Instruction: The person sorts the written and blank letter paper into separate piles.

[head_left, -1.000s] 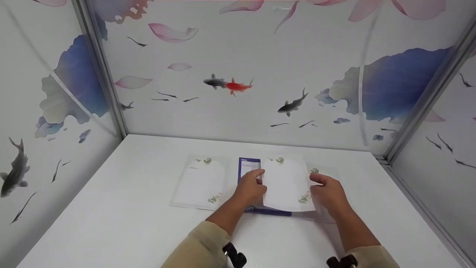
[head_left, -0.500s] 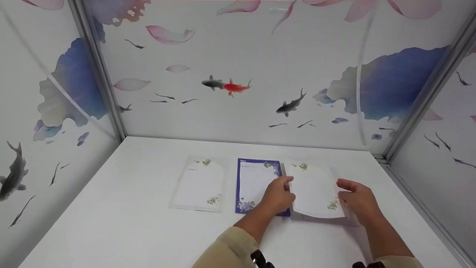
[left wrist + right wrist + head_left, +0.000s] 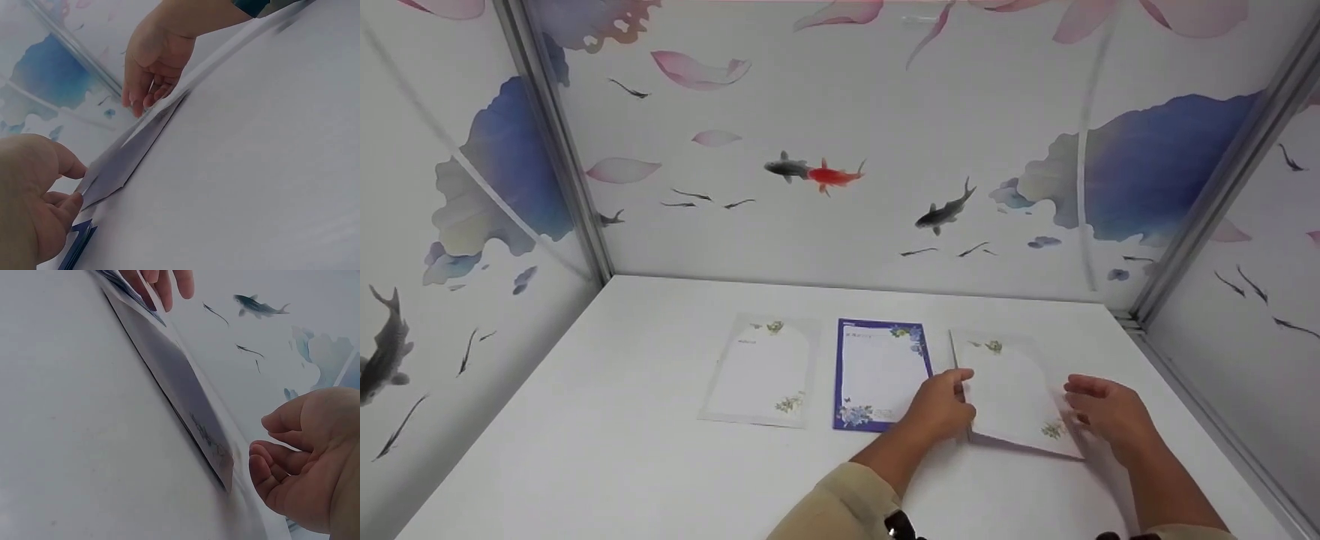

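Note:
On the right of the head view, my left hand [image 3: 941, 409] pinches the left edge of a white sheet of letter paper [image 3: 1009, 394] printed with small green flower sprigs. The sheet lies over a matching pad, largely hidden beneath it; the left wrist view shows the sheet [image 3: 115, 160] with a gap under its edge. My right hand [image 3: 1114, 416] hovers just off the sheet's right edge, fingers loosely curved and holding nothing. In the right wrist view this right hand [image 3: 306, 461] stands apart from the paper.
A blue-bordered notepad [image 3: 877, 375] lies left of my left hand, under its wrist. Farther left is another flower-sprig paper pad [image 3: 761, 379] in a clear cover. All rest on a white table [image 3: 607, 420] walled by printed panels [image 3: 840, 240].
Both hands have carried the sheet rightward from over the blue-bordered notepad onto the pad at the right, uncovering the notepad. My right hand has let go of the sheet's right edge.

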Motion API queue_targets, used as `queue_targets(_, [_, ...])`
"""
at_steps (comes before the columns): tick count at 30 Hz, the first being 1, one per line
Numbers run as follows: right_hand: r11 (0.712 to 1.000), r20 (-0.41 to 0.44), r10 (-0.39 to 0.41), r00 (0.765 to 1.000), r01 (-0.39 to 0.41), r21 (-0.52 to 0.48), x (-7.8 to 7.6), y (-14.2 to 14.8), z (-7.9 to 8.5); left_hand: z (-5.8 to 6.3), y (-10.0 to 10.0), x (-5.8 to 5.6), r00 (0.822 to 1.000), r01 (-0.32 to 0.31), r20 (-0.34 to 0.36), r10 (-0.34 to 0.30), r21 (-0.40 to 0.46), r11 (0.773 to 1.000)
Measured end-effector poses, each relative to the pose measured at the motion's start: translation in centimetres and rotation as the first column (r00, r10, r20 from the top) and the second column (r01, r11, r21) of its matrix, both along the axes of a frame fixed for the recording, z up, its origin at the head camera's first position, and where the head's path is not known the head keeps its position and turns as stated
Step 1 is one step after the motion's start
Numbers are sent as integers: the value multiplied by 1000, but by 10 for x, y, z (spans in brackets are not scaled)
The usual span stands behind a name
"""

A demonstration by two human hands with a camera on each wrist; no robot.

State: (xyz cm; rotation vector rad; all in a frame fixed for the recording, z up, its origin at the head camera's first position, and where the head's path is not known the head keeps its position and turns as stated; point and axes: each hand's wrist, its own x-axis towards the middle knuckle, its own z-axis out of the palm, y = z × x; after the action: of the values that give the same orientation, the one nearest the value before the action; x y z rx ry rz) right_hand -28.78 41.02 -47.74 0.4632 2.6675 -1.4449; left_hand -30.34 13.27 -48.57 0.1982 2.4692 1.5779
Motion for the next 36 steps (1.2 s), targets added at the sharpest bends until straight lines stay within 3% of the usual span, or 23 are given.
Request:
queue_targets(10, [1000,-11,16,1000,-16,-20,2,6,-2,-1,-3,1,998,49,-31,-51,-46,998])
queue_targets(19, [999,-34,19,999,-20,-43,2,1,-3,1,-10,2,998,52,-45,-51,5,999])
queue_targets(24, [998,-52,25,998,-28,-62,-2,-10,-1,5,-25,-4,997,49,-53,-47,35,998])
queue_targets(36, [989,-65,63,996,-71,-127,-15,-59,14,10,-81,-25,997,-32,-74,35,46,998])
